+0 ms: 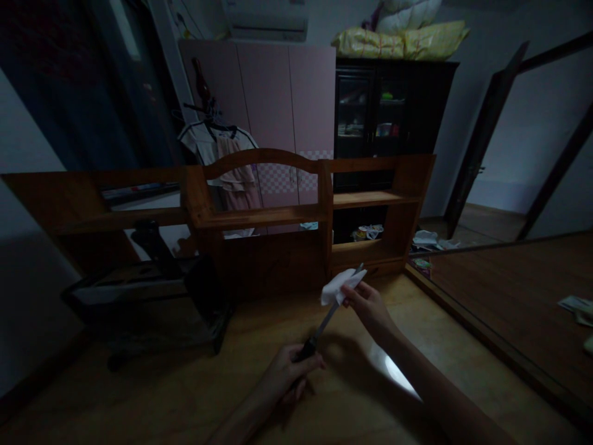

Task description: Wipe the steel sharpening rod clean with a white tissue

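My left hand is wrapped round the black handle of a knife, whose narrow blade points up and away to the right. In my right hand a white tissue is pinched. The tissue lies against the blade near its end and hides part of it; the tip shows just past the tissue. Both hands are above the light wooden tabletop. To the left of them stands a dark knife rack with a black handle sticking up from it.
A wooden shelf unit runs along the back of the tabletop. Behind it are a pink wardrobe, hanging clothes and a black glass-fronted cabinet. At the right, a raised edge borders the tabletop beside the brown wooden floor.
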Available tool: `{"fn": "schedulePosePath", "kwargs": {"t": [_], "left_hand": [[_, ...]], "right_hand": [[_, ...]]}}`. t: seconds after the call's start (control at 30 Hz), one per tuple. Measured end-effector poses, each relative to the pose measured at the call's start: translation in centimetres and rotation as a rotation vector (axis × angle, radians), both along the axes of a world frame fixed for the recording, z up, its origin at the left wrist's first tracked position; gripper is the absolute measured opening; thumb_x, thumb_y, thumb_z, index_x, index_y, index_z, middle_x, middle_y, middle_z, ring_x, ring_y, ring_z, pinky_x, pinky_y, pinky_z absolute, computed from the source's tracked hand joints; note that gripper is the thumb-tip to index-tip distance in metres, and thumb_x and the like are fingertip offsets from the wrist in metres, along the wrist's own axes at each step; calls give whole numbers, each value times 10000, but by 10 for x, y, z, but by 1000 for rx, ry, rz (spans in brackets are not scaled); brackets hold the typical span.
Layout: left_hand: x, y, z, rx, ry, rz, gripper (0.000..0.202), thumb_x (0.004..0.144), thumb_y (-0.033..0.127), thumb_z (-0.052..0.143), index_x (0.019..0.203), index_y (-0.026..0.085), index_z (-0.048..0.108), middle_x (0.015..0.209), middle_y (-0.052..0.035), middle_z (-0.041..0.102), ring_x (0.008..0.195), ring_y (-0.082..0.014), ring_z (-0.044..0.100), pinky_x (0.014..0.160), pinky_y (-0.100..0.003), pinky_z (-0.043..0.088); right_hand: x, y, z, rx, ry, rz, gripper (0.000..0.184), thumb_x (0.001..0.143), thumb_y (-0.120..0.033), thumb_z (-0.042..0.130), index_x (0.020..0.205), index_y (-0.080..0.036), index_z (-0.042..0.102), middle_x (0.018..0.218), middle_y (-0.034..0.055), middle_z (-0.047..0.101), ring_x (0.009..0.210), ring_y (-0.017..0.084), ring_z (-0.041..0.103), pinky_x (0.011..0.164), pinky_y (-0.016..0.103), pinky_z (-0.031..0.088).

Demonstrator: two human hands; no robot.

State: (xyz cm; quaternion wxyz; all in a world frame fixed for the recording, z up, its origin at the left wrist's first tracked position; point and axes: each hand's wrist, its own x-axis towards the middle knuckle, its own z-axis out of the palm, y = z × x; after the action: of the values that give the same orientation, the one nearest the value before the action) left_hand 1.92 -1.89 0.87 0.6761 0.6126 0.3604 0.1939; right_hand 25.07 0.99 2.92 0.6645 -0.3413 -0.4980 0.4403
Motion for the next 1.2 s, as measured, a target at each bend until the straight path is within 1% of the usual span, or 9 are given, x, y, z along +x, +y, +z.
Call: {"fn": "schedulePosePath", "kwargs": {"t": [0.23,0.33,0.43,0.5,0.67,0.87,1.0,1.1,1.2], "left_hand": [[-4,-1,-4,24,-8,-23,465,773,517,532,897,71,575,403,8,384,279,-67,261,290,-178,165],[-6,0,-6,25,-13,-5,461,779,517,524,887,71,560,402,10,386,273,-68,251,291,-181,167],[-6,2,-8,13,-23,21,464,781,525,515,906,79,535,414,10,402,275,-71,253,289,-183,158],[-7,3,-10,-5,-32,32,454,780,526,515,880,83,507,417,7,411,276,-78,262,290,-189,156],[-6,3,-9,-49,-54,39,428,787,509,510,805,82,480,418,-8,424,283,-87,295,294,-196,176],[-4,0,-5,-51,-76,66,418,782,500,519,771,84,473,403,-4,404,276,-81,281,289,-189,168],[-5,0,-7,-46,-126,71,406,788,485,512,853,85,491,419,2,415,279,-84,287,285,-187,178],[-5,-1,-5,-74,-108,101,420,769,485,534,896,87,490,425,3,422,282,-90,296,278,-189,186],[-5,-3,0,-108,-77,116,416,733,491,577,842,104,473,436,17,398,298,-83,315,277,-179,185]], "right_hand": [[15,3,5,-24,148,-49,225,837,-277,640,982,-121,569,916,74,499,781,156,457,658,236,368],[1,0,-1,-48,154,11,208,846,-276,630,975,-125,566,889,62,495,758,140,444,641,223,360],[-22,-9,-7,-35,37,138,181,872,-257,597,957,-102,557,826,62,499,702,126,431,621,227,349],[-38,-18,-9,-38,-53,207,180,883,-252,580,972,-97,556,837,74,513,721,139,450,650,247,364],[-61,-31,-15,-94,-48,342,193,846,-256,623,934,-96,560,853,94,535,762,175,491,691,279,386],[-62,-28,-20,-112,-7,332,218,821,-264,653,953,-109,577,865,101,545,768,178,498,685,267,384],[-63,-29,-16,-124,52,339,225,856,-285,608,1006,-122,567,934,117,531,824,207,500,725,308,398],[-50,-22,-15,-141,111,311,261,874,-282,590,1101,-166,531,986,98,514,824,182,491,723,289,408],[-28,-10,-14,-138,173,184,263,867,-262,600,1110,-189,530,1101,91,479,911,194,487,765,285,419]]}}
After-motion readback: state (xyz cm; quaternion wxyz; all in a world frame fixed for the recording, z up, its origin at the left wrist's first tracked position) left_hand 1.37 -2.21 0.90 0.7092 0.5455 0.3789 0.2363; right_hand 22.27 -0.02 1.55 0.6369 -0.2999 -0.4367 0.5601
